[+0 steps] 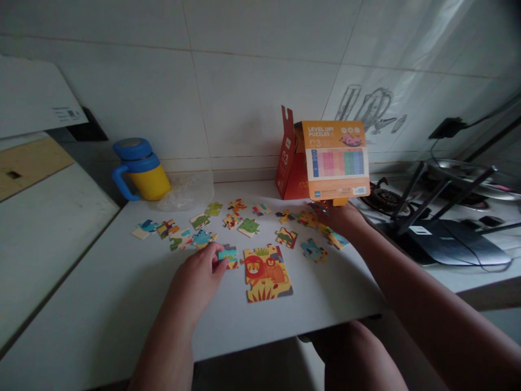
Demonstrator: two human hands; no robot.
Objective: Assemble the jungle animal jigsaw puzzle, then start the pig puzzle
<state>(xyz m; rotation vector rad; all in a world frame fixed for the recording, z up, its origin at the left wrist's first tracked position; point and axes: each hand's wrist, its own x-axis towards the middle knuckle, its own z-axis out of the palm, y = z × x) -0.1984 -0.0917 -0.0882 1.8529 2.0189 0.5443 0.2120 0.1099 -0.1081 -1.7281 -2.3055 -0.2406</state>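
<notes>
My left hand [205, 266] pinches a teal puzzle piece [228, 256] just left of a joined lion picture [267, 273]. That picture shows two lions and lies flat on the white table. Farther back on the right, my right hand [337, 218] is closed at a dark, colourful puzzle piece [319, 207], under the orange flap of the puzzle box [296, 176]; the flap partly hides the fingers. Loose pieces lie between the hands and beyond, among them a green one [248, 227], a blue one [313, 250] and a red-and-yellow one [286, 237].
A yellow and blue jug [148, 176] stands at the back left beside a clear plastic bag [187, 191]. On the right are a gas burner [385, 196], a dark laptop-like slab [451, 241] and a black-legged rack [433, 198]. The tiled wall [252, 108] closes off the back.
</notes>
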